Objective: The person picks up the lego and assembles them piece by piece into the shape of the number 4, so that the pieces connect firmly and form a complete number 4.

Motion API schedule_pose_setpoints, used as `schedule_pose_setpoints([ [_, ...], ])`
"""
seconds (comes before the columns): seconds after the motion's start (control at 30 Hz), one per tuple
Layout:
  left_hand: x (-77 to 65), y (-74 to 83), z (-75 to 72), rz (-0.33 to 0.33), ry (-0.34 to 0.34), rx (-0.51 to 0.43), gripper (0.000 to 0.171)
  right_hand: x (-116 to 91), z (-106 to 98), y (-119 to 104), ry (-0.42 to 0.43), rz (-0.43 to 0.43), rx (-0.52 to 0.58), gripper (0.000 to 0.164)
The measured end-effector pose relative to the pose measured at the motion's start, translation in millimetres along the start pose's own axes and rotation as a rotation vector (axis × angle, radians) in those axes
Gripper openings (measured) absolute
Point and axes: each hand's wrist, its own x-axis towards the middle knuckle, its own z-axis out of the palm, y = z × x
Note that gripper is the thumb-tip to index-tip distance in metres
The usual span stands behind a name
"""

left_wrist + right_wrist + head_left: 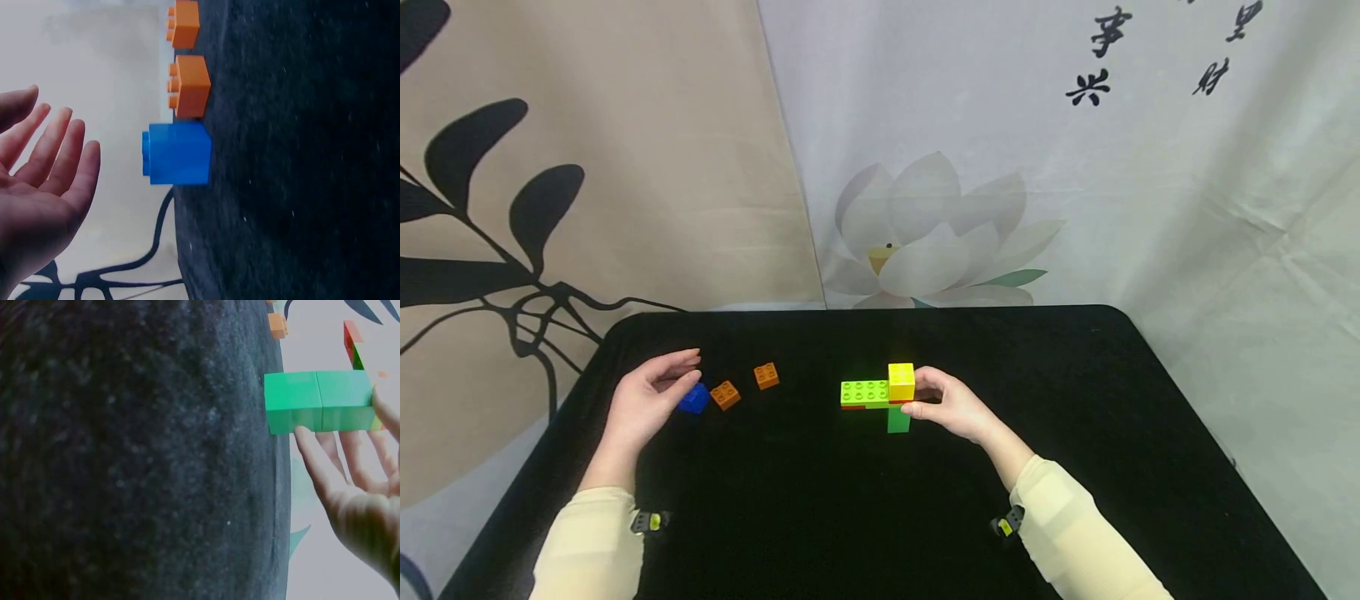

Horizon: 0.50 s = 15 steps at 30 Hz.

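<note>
Pinching the block assembly (874,393) with the right hand (957,407), fingers part-bent, away from the edges of the surface (820,508). Near the left edge, poising the left hand (642,402), relaxed and unladen, above the blue block (179,153); wide room between.

White cloth (970,100) reads 事 (1109,32), 兴 (1087,87), 财 (1212,77) and, apparently, 里 (1244,21)

- Left of the lime-yellow-green plastic brick build (865,392): open, flat black tabletop (808,425), then two orange studded plastic bricks (726,396), blue boxy plastic brick (178,154) and left hand (643,402) obstruct.
- Its right: right hand (955,406) obstructs.
- Its near side: wide passage between cream fabric sleeves (587,546).
</note>
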Motion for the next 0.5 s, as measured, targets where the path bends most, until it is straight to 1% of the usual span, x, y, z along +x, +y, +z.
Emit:
schedule_pose_setpoints([
  [0.27,-2.5,-10.9,-7.6,-0.019,0.001,0.017,0.046,1,1,4,-0.028,0.060,0.124,0.038],
  [0.43,-2.6,-18.6,-10.7,-0.045,0.005,0.024,0.048,1,1,4,-0.030,0.066,0.135,0.038],
  [0.5,-2.8,-21.3,-11.6,-0.050,0.008,0.026,0.048,4,1,13,-0.028,0.063,0.133,0.040],
])
